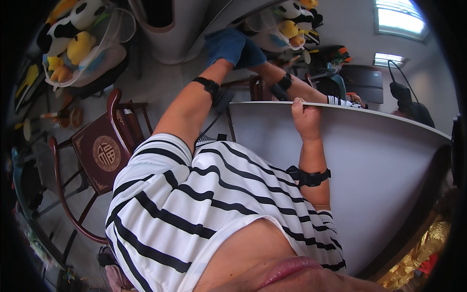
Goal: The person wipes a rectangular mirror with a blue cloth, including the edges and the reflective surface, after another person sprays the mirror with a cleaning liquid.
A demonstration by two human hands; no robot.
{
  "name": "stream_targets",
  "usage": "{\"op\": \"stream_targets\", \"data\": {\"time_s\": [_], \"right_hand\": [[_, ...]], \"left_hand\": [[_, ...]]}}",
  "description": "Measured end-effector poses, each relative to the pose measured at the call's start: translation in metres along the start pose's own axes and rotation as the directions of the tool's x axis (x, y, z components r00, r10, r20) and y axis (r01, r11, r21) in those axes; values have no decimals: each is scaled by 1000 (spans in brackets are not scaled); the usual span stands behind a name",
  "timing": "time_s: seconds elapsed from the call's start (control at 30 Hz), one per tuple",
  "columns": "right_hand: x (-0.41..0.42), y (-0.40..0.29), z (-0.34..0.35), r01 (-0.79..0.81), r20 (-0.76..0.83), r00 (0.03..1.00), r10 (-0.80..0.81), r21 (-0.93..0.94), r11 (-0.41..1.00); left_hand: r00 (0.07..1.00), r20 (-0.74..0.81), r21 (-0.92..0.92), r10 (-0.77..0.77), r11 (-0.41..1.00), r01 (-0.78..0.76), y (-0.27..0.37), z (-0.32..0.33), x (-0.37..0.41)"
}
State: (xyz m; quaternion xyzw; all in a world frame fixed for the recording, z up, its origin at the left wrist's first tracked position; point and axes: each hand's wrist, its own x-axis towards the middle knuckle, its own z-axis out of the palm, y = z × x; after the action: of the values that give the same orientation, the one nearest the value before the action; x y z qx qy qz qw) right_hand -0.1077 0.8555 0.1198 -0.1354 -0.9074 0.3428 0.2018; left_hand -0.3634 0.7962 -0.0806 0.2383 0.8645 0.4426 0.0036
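A blue cloth [227, 44] covers my left hand [223, 61], which presses it against a mirror [350, 43]. My fingers are hidden under the cloth, and cloth and forearm show again in the reflection. Level with my chest, my right hand [305, 116] grips the thin pale edge [255, 103] of the mirror panel, thumb on top. Below that edge a plain grey surface [365, 171] faces my right arm. Black bands with small boxes sit on both my forearms.
A dark red wooden armchair [105, 153] with a decorated seat stands at my left. Beyond it is a clear bag of plush toys [82, 47]. A tall pale rounded appliance or cabinet [164, 40] stands near the cloth. Crinkled gold material [419, 248] lies at lower right.
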Motion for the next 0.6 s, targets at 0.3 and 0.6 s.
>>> {"op": "stream_targets", "data": {"time_s": [0.3,0.6], "right_hand": [[6,2,-1,46,54,997,-46,8,999],[4,7,-5,-14,76,997,13,15,1000]], "left_hand": [[689,-191,104,699,712,-694,118,-56,-74],[904,148,14,401,913,-407,110,-75,-56]]}}
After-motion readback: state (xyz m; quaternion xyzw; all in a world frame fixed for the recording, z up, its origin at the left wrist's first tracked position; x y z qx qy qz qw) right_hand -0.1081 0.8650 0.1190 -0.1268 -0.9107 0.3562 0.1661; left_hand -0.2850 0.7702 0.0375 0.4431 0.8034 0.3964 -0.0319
